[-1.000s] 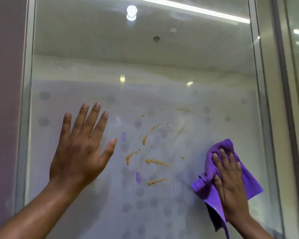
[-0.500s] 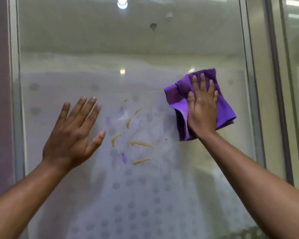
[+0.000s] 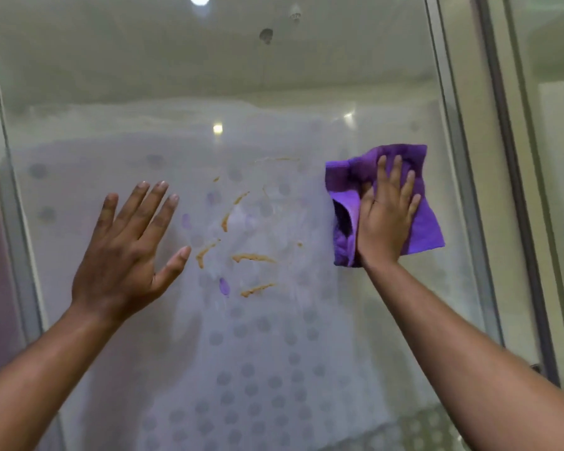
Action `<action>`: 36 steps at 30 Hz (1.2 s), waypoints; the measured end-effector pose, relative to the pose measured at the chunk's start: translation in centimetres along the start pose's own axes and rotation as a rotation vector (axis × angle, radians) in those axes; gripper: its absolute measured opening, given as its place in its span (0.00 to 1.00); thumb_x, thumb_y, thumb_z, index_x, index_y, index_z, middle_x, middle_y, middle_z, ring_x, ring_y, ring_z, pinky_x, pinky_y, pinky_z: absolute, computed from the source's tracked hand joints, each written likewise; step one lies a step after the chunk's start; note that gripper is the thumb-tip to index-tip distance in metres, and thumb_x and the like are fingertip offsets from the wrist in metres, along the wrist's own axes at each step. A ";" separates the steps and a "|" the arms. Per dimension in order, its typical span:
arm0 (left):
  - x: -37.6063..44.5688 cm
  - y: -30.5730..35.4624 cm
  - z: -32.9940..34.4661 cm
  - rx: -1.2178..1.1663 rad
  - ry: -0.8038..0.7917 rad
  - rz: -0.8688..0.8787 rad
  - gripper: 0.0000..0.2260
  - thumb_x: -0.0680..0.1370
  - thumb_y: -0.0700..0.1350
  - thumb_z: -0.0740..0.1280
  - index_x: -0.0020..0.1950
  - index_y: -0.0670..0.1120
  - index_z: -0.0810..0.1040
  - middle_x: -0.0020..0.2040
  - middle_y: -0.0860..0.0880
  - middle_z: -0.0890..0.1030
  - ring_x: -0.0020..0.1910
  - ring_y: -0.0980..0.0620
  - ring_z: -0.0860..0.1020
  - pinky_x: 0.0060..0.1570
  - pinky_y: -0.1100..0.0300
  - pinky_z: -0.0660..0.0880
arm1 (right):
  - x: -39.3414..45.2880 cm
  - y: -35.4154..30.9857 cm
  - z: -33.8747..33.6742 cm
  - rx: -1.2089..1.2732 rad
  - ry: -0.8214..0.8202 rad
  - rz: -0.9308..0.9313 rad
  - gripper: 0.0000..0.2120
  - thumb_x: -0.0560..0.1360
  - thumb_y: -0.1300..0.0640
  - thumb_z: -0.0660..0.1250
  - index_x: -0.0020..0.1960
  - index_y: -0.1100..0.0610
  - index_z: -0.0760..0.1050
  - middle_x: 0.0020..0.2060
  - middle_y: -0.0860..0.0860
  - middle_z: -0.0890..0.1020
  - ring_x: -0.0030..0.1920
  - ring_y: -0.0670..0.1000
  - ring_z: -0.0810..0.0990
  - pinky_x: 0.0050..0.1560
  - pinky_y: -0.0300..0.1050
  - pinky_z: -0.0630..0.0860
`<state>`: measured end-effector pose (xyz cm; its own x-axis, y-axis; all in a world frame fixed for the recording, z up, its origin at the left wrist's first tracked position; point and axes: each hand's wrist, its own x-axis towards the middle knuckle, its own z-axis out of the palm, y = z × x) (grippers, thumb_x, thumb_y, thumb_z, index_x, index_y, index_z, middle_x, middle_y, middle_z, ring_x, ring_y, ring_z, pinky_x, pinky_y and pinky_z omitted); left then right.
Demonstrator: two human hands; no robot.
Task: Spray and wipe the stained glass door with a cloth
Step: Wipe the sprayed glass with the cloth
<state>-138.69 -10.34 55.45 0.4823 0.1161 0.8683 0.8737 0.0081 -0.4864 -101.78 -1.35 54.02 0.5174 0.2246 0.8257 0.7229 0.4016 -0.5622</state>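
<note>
Purple cloth (image 3: 427, 222) lies flat on the glass door (image 3: 274, 76) at centre right of the frame, pressed there by the right hand (image 3: 385, 222) with straight fingers. The left hand (image 3: 127, 252), open and spread, braces at centre left. Orange-brown stains (image 3: 253, 258) sit between them, untouched. To wipe well, the cloth probably should sweep leftward across the streaks under firm, even pressure, using overlapping passes.
</note>
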 end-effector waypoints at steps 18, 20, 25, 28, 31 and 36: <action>-0.1 0.2 -0.9 -0.048 -0.030 -0.022 0.31 0.84 0.57 0.56 0.84 0.42 0.64 0.86 0.41 0.62 0.85 0.39 0.59 0.84 0.36 0.53 | -10.0 6.1 -0.4 -0.010 -0.183 -0.442 0.27 0.86 0.51 0.52 0.84 0.52 0.58 0.84 0.53 0.58 0.84 0.62 0.53 0.82 0.63 0.47; -0.1 0.1 -0.8 -0.050 -0.021 -0.017 0.31 0.84 0.57 0.56 0.84 0.43 0.65 0.86 0.41 0.62 0.85 0.39 0.59 0.84 0.36 0.52 | -8.8 8.8 -1.6 -0.058 -0.288 -0.741 0.26 0.86 0.49 0.53 0.83 0.52 0.59 0.83 0.53 0.60 0.84 0.61 0.54 0.83 0.63 0.48; -0.1 0.2 -0.5 -0.041 -0.013 -0.021 0.31 0.85 0.58 0.56 0.85 0.43 0.64 0.86 0.42 0.61 0.86 0.40 0.58 0.84 0.37 0.51 | -10.6 9.4 -1.6 0.063 -0.100 -0.142 0.26 0.85 0.57 0.60 0.83 0.53 0.62 0.83 0.53 0.62 0.83 0.60 0.58 0.82 0.67 0.52; -0.1 0.2 -0.4 -0.046 -0.010 -0.024 0.31 0.85 0.58 0.56 0.85 0.43 0.64 0.86 0.42 0.61 0.86 0.40 0.58 0.84 0.37 0.51 | -14.6 5.8 0.1 -0.025 0.006 0.020 0.29 0.84 0.56 0.60 0.84 0.52 0.59 0.84 0.52 0.60 0.84 0.60 0.58 0.82 0.65 0.53; -0.1 0.2 -0.4 -0.049 -0.009 -0.021 0.30 0.85 0.57 0.56 0.84 0.43 0.64 0.86 0.41 0.61 0.86 0.40 0.58 0.84 0.37 0.50 | -17.8 6.6 0.5 0.031 -0.153 -0.342 0.28 0.85 0.51 0.56 0.84 0.49 0.57 0.84 0.49 0.58 0.85 0.60 0.54 0.83 0.65 0.48; -0.2 -0.1 -0.4 -0.053 0.000 -0.011 0.30 0.86 0.57 0.55 0.84 0.43 0.65 0.86 0.41 0.61 0.86 0.39 0.59 0.84 0.38 0.50 | -17.9 12.3 -1.2 0.040 -0.295 -0.628 0.24 0.87 0.48 0.54 0.82 0.49 0.61 0.82 0.50 0.62 0.85 0.57 0.55 0.83 0.64 0.49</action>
<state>-138.90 -10.74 55.35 0.4722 0.1159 0.8738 0.8813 -0.0432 -0.4705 -101.56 -1.54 32.21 -0.1437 0.1692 0.9751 0.8245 0.5654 0.0234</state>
